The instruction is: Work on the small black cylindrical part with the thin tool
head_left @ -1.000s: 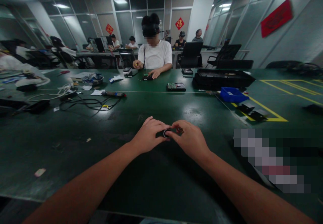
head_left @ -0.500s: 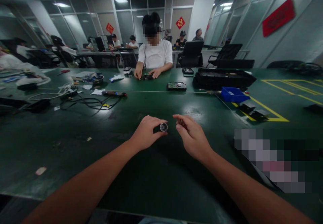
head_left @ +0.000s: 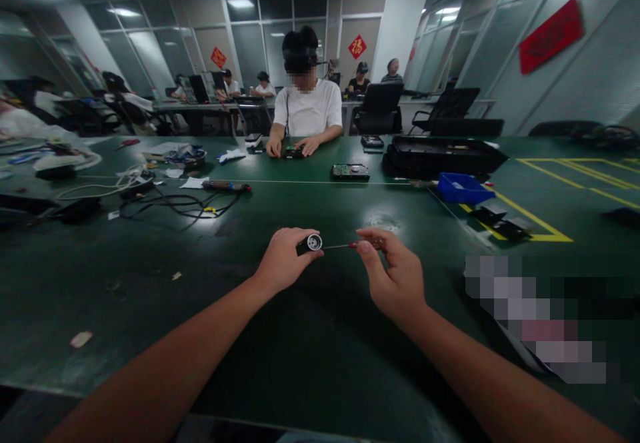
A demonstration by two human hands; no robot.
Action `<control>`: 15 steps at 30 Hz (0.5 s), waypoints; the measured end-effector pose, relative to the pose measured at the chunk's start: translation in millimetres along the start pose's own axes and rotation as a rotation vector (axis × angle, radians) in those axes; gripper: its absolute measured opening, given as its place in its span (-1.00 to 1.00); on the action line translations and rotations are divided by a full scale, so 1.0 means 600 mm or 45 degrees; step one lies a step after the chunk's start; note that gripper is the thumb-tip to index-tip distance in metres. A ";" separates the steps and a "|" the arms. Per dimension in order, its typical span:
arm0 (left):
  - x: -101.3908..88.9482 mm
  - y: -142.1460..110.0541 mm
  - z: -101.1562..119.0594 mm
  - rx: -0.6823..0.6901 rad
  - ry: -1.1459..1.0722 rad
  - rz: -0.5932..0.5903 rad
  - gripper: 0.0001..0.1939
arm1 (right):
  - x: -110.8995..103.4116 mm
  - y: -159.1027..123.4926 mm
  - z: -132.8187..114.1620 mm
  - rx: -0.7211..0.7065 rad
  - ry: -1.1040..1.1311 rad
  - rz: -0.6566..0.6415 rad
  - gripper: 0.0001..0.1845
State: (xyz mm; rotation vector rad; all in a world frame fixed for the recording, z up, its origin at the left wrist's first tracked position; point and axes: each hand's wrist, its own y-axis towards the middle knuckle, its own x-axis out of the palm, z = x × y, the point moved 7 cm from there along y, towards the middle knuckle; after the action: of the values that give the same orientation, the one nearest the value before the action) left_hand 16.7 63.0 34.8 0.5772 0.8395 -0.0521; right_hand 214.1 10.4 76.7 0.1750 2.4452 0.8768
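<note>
Above the green table, my left hand is closed around a short dark cylinder, a round part with a silver rim. Its open end faces me, and small details show inside. My right hand grips a screwdriver by its handle, thumb and index finger near the red collar. The thin metal shaft points left, and its tip is close to the cylinder's right side; whether it touches, I cannot tell. Most of the handle is hidden by my fingers.
Across the green table sits a person in a white shirt. A circuit-board-faced drive, a blue bin and a long black case lie beyond my hands. Black cables spread at left; a blurred-out item lies at right.
My left hand has shifted slightly left and turned the cylinder, so more of its side shows. My right hand has moved right, and the screwdriver's shaft has come into sight.
</note>
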 end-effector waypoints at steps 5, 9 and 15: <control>0.001 -0.001 0.003 0.018 -0.014 -0.012 -0.63 | 0.008 -0.001 0.000 -0.030 0.003 -0.024 -0.78; 0.000 -0.001 0.008 0.041 -0.019 -0.011 -0.64 | 0.014 0.002 0.000 -0.040 -0.011 -0.038 -0.80; 0.002 -0.002 0.013 0.084 0.008 -0.033 -0.64 | 0.018 0.003 0.004 0.018 0.001 -0.073 -0.78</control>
State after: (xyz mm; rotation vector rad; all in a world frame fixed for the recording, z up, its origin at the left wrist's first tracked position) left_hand 22.7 58.6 37.4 0.6289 0.8541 -0.1016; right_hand 206.3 16.5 71.6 0.1087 2.4448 0.8350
